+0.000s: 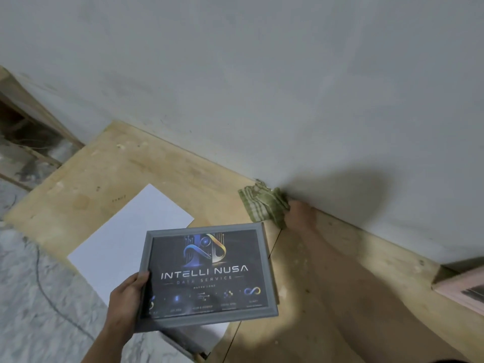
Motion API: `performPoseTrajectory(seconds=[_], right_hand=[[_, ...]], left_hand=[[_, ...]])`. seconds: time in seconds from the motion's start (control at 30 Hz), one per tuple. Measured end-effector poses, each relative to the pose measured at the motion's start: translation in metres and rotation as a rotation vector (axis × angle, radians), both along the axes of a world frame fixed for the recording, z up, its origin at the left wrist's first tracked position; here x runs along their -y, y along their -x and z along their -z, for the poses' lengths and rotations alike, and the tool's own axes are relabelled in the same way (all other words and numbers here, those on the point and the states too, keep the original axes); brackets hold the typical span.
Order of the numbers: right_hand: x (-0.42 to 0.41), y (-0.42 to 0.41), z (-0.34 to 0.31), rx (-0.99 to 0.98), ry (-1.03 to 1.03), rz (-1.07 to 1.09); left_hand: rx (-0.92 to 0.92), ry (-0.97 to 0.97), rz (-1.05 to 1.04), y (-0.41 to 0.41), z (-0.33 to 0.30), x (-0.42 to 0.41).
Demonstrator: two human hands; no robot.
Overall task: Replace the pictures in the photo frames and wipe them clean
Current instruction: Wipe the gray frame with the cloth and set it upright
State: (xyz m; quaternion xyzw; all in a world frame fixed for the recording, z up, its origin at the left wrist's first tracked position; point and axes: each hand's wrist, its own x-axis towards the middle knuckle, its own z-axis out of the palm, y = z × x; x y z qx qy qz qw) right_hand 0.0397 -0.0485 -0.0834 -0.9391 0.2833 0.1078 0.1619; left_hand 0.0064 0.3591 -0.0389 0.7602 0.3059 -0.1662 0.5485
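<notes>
My left hand [129,297] grips the left edge of a grey photo frame [207,276] and holds it face up above the table. The frame holds a dark poster reading "INTELLI NUSA DATA SERVICE". Stretched out to the far edge of the table by the wall, my right hand [298,213] is blurred and closed on a green checked cloth [264,203]. A white sheet of paper [131,231] lies flat on the table, partly under the frame.
The plywood table [104,174] runs along a pale wall [288,87]. A pink-edged object [463,286] sits at the right edge. A wooden structure [28,121] stands at the far left. Grey marbled floor [31,297] with a thin cable lies left.
</notes>
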Motion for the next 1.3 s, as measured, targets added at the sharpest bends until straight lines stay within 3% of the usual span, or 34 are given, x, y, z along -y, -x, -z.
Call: performPoseTrajectory(seconds=[0.23, 0.47, 0.57, 0.77, 0.93, 1.03, 1.13, 1.3], right_hand=[[0.0, 0.097, -0.037, -0.043, -0.464, 0.112], [-0.003, 0.249, -0.063, -0.293, -0.314, 0.2], [-0.001, 0.31, -0.065, -0.295, -0.304, 0.397], [0.011, 0.376, -0.032, -0.142, -0.267, 0.957], [0.001, 0.376, -0.007, 0.112, -0.604, 1.409], [0.007, 0.371, 0.016, 0.287, -0.797, 1.507], [0.002, 0.35, -0.031, 0.203, -0.932, 1.461], [0.011, 0.316, -0.073, 0.322, -0.98, 1.085]], left_hand=[[0.0, 0.068, 0.093, 0.02, -0.008, 0.005], [-0.007, 0.149, 0.231, 0.06, -0.007, 0.011], [-0.02, 0.149, 0.29, 0.081, 0.001, 0.015], [-0.037, 0.117, 0.34, 0.105, 0.008, 0.025], [-0.039, 0.062, 0.365, 0.098, 0.009, 0.036], [-0.034, 0.035, 0.394, 0.087, 0.006, 0.047], [-0.034, 0.023, 0.404, 0.074, 0.0, 0.06], [-0.044, 0.049, 0.373, 0.051, 0.001, 0.073]])
